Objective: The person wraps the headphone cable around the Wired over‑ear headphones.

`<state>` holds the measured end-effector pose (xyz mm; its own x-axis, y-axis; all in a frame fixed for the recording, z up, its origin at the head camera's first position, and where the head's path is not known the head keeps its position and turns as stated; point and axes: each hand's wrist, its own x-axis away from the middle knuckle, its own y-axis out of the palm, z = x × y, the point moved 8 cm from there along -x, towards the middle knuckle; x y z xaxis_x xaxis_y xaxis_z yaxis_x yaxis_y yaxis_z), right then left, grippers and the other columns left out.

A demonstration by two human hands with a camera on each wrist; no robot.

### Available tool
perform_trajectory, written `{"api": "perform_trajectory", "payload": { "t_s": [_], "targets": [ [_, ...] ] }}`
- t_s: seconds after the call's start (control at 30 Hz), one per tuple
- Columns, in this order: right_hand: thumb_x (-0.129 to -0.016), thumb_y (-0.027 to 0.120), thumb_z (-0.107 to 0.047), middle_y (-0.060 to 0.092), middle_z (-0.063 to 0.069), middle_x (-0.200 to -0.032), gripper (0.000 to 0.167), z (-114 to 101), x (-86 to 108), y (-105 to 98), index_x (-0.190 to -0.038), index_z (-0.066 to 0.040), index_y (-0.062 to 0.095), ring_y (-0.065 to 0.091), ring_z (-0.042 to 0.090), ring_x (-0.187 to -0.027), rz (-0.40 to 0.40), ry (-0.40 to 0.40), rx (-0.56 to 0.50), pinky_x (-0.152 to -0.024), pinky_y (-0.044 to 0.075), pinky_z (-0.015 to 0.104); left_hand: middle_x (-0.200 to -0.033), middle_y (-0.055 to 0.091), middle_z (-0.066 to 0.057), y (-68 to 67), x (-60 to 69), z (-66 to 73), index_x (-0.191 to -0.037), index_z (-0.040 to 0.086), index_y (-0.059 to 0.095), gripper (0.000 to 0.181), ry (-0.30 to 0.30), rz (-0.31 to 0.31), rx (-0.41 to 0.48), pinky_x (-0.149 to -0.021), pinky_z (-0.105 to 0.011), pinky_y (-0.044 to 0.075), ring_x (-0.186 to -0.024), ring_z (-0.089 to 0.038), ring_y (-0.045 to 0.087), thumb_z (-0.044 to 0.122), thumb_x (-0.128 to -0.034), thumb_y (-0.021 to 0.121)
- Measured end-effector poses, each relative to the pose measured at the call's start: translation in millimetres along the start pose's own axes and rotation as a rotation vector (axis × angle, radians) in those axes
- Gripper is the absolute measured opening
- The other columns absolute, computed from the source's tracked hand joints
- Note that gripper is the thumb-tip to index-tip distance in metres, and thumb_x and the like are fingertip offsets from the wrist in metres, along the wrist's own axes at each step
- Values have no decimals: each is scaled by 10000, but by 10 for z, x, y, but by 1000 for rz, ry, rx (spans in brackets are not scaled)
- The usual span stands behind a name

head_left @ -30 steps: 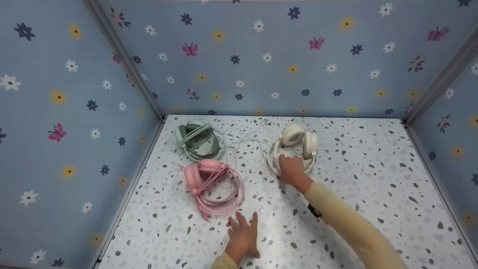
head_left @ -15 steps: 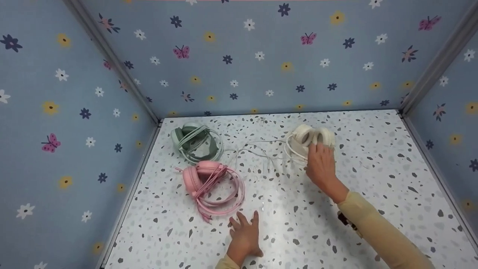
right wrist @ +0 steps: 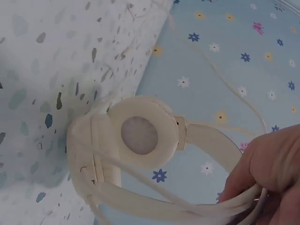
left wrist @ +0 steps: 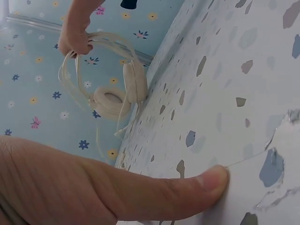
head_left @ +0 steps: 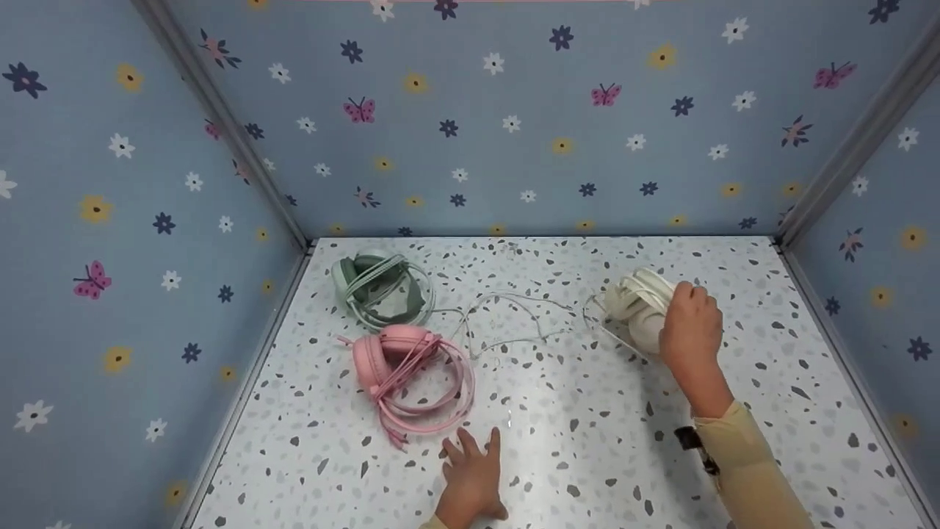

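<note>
At the right of the table, my right hand (head_left: 692, 334) grips white headphones (head_left: 640, 312) by the headband and its coiled cable. In the right wrist view the ear cups (right wrist: 139, 132) hang below the band, and in the left wrist view they are close to the tabletop. My left hand (head_left: 471, 481) rests on the table near the front with its fingers spread and nothing in it; its thumb (left wrist: 164, 194) touches the surface. Just beyond it lie pink headphones (head_left: 400, 364) with a looped cable. Green headphones (head_left: 382, 286) sit behind the pink pair.
A thin pale cable (head_left: 514, 297) trails across the speckled tabletop (head_left: 551, 441) between the green and the white headphones. Blue flower-patterned panels (head_left: 477, 110) stand at the back and both sides, joined by grey metal posts (head_left: 213, 110).
My right hand has moved to the right with the white headphones, which are turned and lifted by the headband. My left hand stays in about the same place.
</note>
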<state>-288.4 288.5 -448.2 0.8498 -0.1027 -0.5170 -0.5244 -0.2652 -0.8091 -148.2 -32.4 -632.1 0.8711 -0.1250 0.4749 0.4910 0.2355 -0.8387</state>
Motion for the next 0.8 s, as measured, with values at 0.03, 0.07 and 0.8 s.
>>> {"api": "perform_trajectory", "payload": {
  "t_s": [0.03,0.07,0.8],
  "targets": [
    [-671,653,208,498,320,-904,394,29,-7,-4,-1022,141,487,515,512,-810,-7,15,-13,-710,426,616,-1456,115,-422,8,4,-8,-1518,142,298,1274,-6,-1,4,-958,-706,303,-1287,-684,100,390,-470,977],
    [-673,647,209,495,322,-916,416,58,-13,-3,-1051,132,492,503,514,-820,-4,26,-22,-726,411,619,-1458,110,-423,18,8,-11,-1519,141,296,1273,-9,-4,9,-962,-706,298,-1289,-683,96,384,-471,978],
    [-753,688,-47,606,209,-728,238,158,93,-333,-936,50,571,578,386,-598,95,40,-296,-540,419,512,-1362,454,-271,-206,103,259,-1396,84,498,780,201,113,25,-893,-540,464,-1198,-508,461,422,-765,809]
  ]
}}
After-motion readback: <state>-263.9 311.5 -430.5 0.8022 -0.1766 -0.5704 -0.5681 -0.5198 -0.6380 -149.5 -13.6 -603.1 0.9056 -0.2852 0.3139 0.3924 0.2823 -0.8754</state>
